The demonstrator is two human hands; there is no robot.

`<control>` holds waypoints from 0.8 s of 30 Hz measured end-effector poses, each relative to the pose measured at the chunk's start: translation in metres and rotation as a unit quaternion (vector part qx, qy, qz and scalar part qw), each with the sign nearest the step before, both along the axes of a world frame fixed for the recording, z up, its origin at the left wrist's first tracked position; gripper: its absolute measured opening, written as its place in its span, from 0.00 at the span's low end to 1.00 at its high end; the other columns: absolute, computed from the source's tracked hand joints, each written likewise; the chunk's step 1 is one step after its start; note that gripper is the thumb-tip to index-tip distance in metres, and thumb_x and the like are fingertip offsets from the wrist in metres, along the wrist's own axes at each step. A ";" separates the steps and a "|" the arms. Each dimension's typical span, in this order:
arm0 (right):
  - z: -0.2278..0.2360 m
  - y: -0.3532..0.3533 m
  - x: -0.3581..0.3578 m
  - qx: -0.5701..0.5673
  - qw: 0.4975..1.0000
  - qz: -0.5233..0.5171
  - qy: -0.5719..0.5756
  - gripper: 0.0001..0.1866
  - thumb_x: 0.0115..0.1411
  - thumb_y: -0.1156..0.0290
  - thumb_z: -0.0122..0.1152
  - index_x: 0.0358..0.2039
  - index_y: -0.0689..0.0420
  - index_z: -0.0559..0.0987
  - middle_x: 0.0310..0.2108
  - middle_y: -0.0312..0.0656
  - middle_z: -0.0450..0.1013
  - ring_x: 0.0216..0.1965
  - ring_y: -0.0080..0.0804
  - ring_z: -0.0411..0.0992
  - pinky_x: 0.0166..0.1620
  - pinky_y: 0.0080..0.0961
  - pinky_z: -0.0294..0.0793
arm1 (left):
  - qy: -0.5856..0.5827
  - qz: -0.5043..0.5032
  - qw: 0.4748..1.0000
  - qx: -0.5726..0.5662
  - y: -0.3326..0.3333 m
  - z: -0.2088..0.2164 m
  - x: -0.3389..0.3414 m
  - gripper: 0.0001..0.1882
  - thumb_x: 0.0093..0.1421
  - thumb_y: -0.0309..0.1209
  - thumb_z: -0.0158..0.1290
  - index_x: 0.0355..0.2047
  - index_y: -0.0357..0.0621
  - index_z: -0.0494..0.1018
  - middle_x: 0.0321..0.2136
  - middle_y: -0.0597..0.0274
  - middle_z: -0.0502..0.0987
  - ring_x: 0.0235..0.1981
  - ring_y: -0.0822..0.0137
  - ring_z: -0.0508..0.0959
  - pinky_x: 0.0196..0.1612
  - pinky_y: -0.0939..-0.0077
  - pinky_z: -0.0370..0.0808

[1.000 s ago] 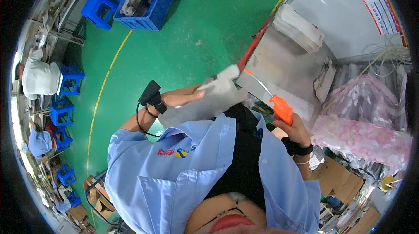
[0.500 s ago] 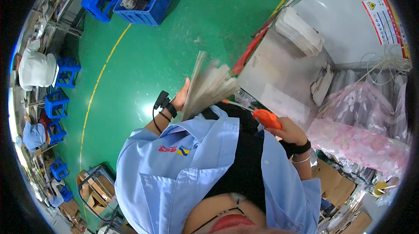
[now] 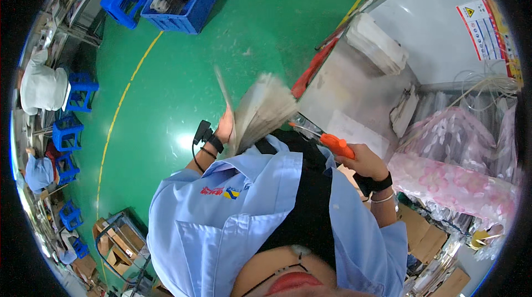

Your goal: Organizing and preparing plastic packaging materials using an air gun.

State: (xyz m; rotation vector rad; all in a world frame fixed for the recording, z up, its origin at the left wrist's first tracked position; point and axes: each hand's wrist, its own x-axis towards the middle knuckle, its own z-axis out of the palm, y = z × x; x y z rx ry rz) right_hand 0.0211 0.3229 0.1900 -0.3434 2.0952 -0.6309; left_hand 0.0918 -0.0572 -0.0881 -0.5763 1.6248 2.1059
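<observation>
My left hand [image 3: 224, 127] grips a stack of thin, pale grey-white sheets [image 3: 265, 109] at its left side. The stack is fanned apart, with one flap standing off to the left; its upper edges are blurred by motion. In my right hand [image 3: 367, 163] is an orange-handled tool [image 3: 337, 145] with a thin metal shaft and an orange tip. That tip points left toward the stack, just short of its lower right edge. My right fingers wrap around the handle and partly hide it.
To the right, a metal worktop [image 3: 346, 83] bears a pile of white sheets [image 3: 377, 44]. Beside it lies clear and pink floral plastic film [image 3: 449, 180]. A blue crate [image 3: 191, 11] and blue stools [image 3: 122, 4] stand on the green floor. Seated people [image 3: 44, 86] are at far left.
The sheets have fanned wider, the left flap swinging away from the rest. The tool has turned slightly, and its tip has shifted a little to the right, away from the stack.
</observation>
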 end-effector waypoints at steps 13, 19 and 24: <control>0.015 -0.005 0.002 -0.003 0.998 0.055 -0.027 0.20 0.57 0.54 0.60 0.36 0.61 0.76 0.22 0.49 0.73 0.25 0.41 0.73 0.33 0.33 0.70 | -0.058 0.067 0.973 0.214 0.016 0.072 -0.008 0.43 0.64 0.63 0.26 0.59 0.34 0.61 0.54 0.49 0.68 0.53 0.59 0.72 0.56 0.63 0.69; 0.010 -0.001 0.001 -0.015 1.000 0.008 -0.006 0.16 0.56 0.60 0.61 0.32 0.63 0.77 0.21 0.42 0.74 0.23 0.32 0.73 0.31 0.26 0.71 | -0.049 0.160 0.902 0.398 0.019 0.002 -0.002 0.51 0.59 0.69 0.22 0.60 0.31 0.58 0.55 0.46 0.67 0.54 0.57 0.71 0.57 0.63 0.68; 0.019 -0.002 0.006 -0.037 0.999 0.019 -0.002 0.17 0.56 0.60 0.61 0.34 0.63 0.77 0.23 0.44 0.75 0.25 0.32 0.73 0.33 0.26 0.71 | -0.069 0.101 0.985 0.123 0.016 0.062 -0.002 0.51 0.59 0.69 0.22 0.49 0.30 0.70 0.42 0.49 0.77 0.43 0.60 0.78 0.49 0.70 0.74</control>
